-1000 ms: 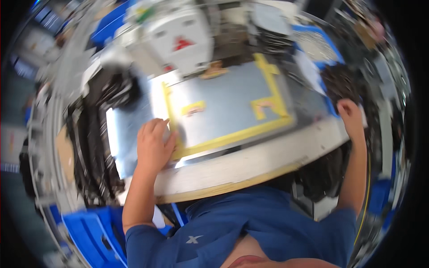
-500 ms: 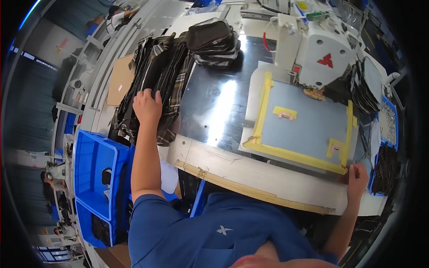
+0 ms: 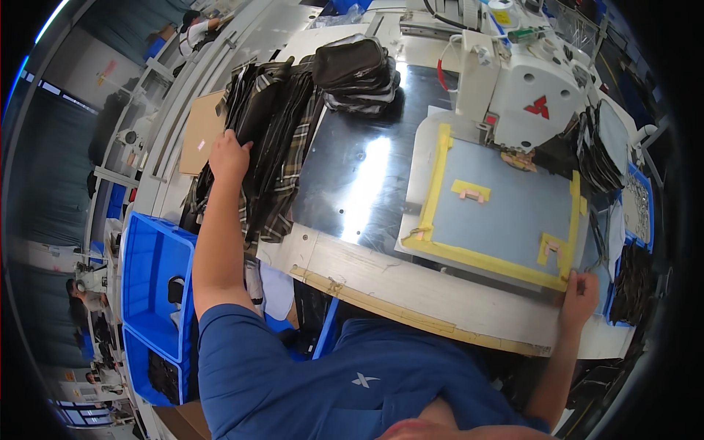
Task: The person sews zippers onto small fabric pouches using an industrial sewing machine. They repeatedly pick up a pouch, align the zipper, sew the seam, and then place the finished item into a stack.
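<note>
Brown plaid fabric (image 3: 281,161) touches the half-curled left hand (image 3: 229,157); the right hand (image 3: 581,298) curls loosely, both grips unclear.

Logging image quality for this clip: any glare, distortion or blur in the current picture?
Head view: bright glare streaks the dark metal plate; head view: the white table has a bowed front edge, frame corners go black; head view: left hand and sewing machine look fairly sharp.

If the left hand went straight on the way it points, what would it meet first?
Probably the dark plaid fabric pile; the left hand appears right against it, though exact contact and depth are unclear.
</note>
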